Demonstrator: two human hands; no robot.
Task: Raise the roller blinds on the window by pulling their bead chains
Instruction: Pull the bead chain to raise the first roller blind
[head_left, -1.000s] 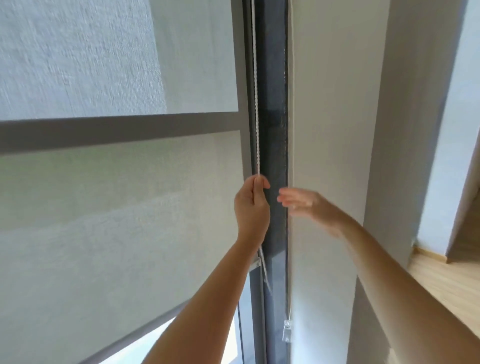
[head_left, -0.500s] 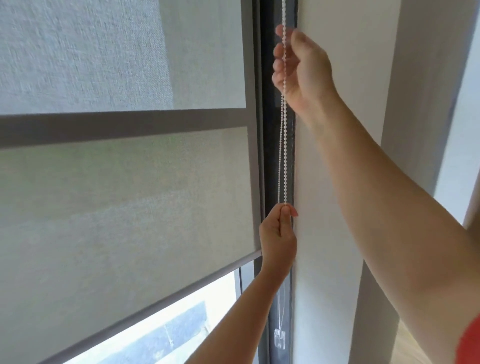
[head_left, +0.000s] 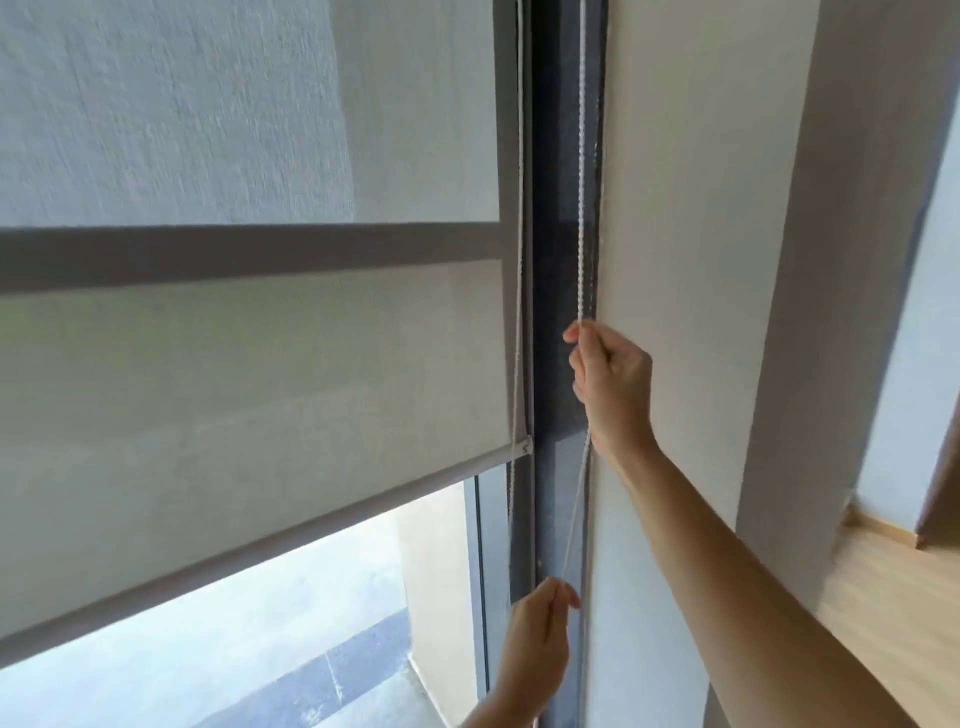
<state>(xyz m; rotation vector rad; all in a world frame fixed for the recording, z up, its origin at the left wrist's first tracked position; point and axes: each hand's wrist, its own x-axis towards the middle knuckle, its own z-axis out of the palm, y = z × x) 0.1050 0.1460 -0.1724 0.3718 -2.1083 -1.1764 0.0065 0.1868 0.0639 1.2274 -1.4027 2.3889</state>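
**Hand-over-hand pull on the bead chain, blind part raised**

Right hand (head_left: 613, 384) up high, fingers curled tight around the thin white bead chain (head_left: 582, 208), which hangs taut in front of the dark grey window frame post (head_left: 556, 260). Left hand (head_left: 537, 639) low, near the bottom edge of view, thumb and fingers pinched on the same chain lower down. A second strand (head_left: 518, 260) runs just beside the pale grey fabric roller blind (head_left: 249, 374). The blind's grey bottom bar (head_left: 291, 525) sits partway up; bare glass (head_left: 260, 634) shows under it.

Judgement: mid-pull, much still to raise. Best done by drawing straight down along the post, not outward, so the beads stay seated in the clutch. Keep one hand clamped while the other reaches up. Even strokes; jerks may skip beads.
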